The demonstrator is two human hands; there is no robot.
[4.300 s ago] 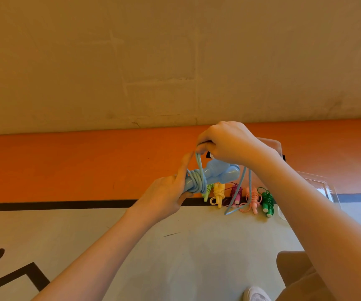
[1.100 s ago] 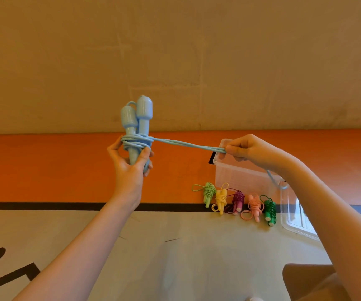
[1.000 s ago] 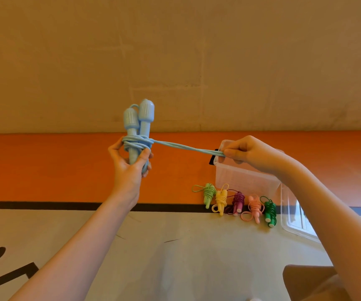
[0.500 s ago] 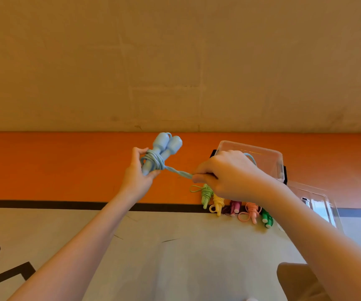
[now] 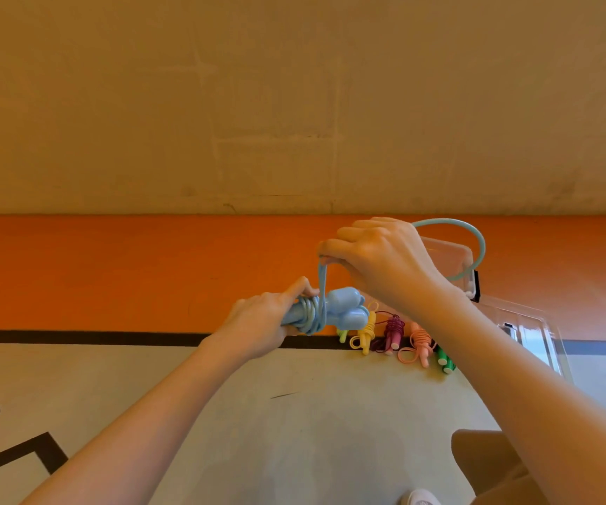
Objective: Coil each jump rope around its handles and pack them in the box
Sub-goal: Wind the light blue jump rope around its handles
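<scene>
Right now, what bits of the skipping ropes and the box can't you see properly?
All in the head view:
- Lime green rope: mostly hidden behind the blue handles.
- Dark green rope: partly covered by the right forearm.
- Clear box: inside hidden by the right hand and wrist.
- Blue rope: how much is left uncoiled is hidden behind that hand.
- Left hand: covers the handles' near ends.

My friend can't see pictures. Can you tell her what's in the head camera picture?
A left hand holds a blue jump rope by its handles while the right hand pinches its cord above them. Five small coiled ropes lie on the floor beside a clear box.
</scene>
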